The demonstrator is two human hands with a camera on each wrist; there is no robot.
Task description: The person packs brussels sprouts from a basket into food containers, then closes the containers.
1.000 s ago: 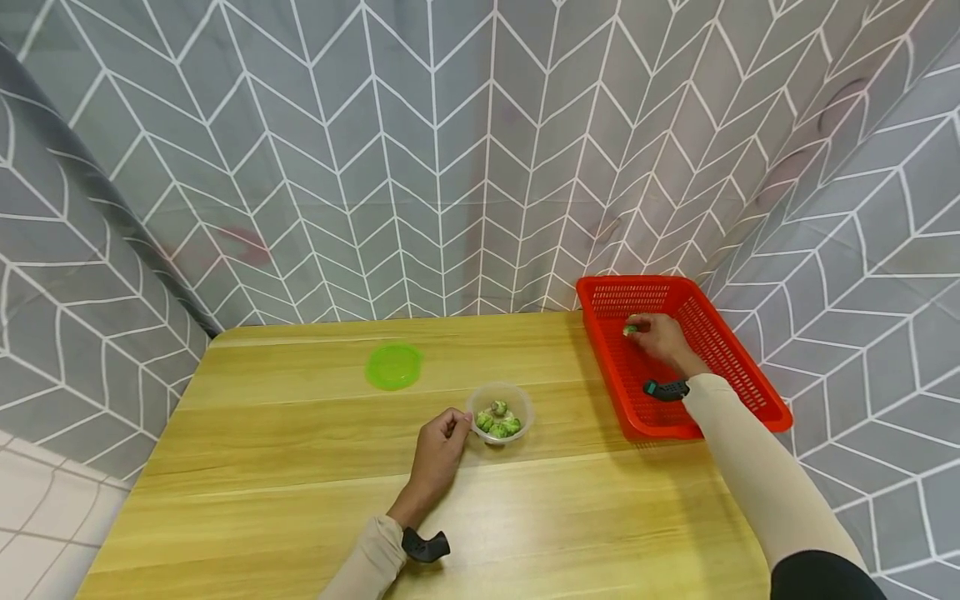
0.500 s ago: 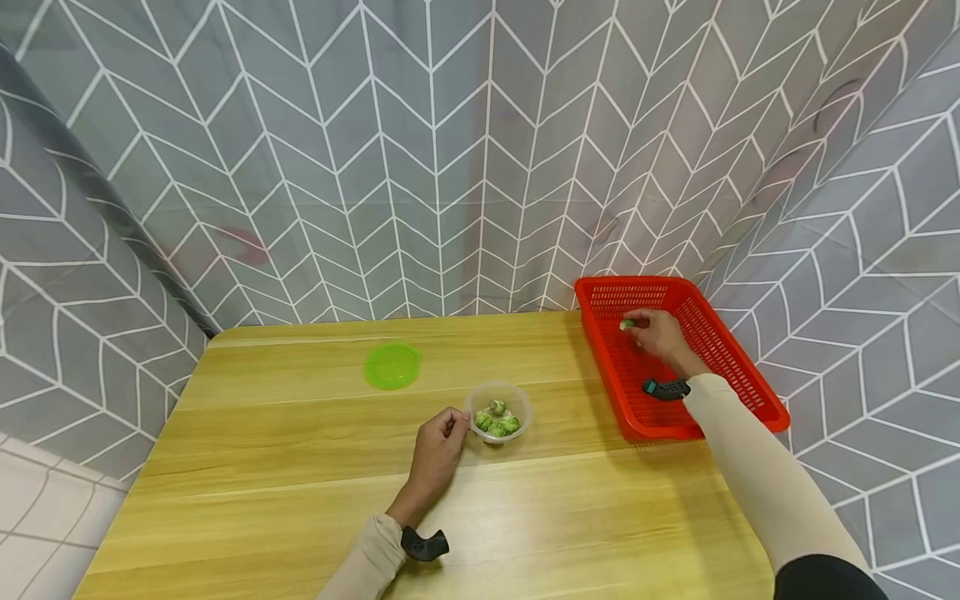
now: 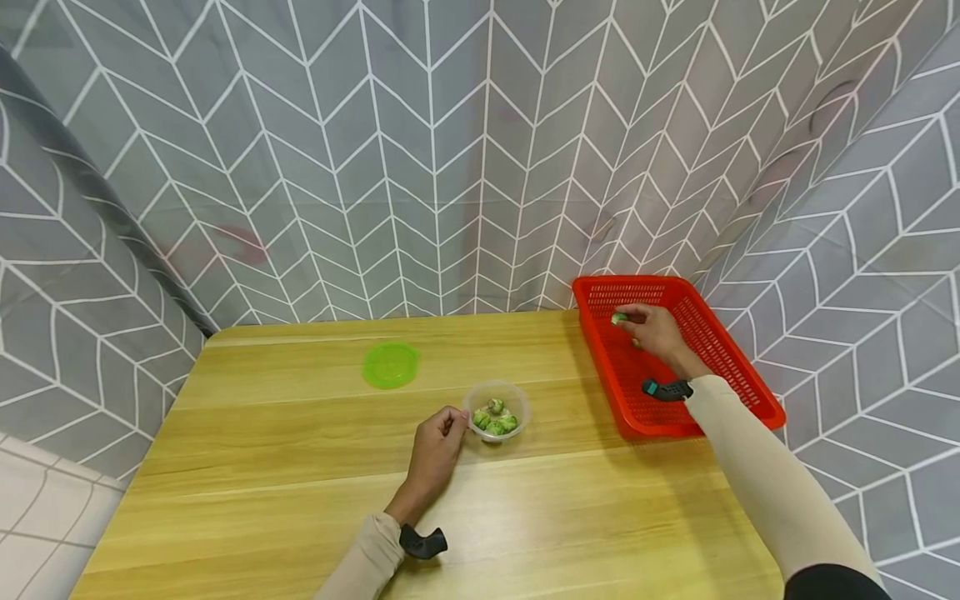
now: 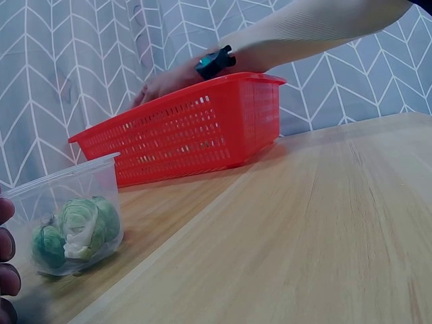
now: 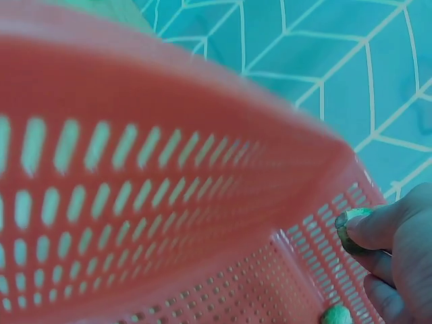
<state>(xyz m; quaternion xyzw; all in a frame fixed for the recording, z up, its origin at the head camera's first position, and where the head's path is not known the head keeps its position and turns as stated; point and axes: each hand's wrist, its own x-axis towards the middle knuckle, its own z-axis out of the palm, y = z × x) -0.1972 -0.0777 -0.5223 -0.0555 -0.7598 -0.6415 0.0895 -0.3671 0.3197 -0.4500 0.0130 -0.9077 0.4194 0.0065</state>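
Note:
My left hand [image 3: 437,446] pinches the rim of a clear round plastic tub [image 3: 517,398] on the table. Several Brussels sprouts [image 3: 495,426] lie in the tub; the left wrist view shows them through its wall. Over at the right, my right hand [image 3: 660,333] is inside the red plastic basket [image 3: 630,425], pinching one Brussels sprout [image 3: 618,318] between thumb and fingers. In the right wrist view that sprout's cut end [image 5: 342,220] faces outward. Another sprout [image 5: 336,315] lies below the hand in the basket, partly cut off by the frame.
A green round lid [image 3: 391,365] lies flat on the wooden table [image 3: 300,500], behind and left of the tub. The basket's perforated walls rise around the right hand. A grey patterned curtain [image 3: 375,167] hangs behind the table and along the sides.
My right hand has shifted slightly left and toward the back of the basket with its sprout. A second sprout now shows beneath it. The left hand and the tub stay in place.

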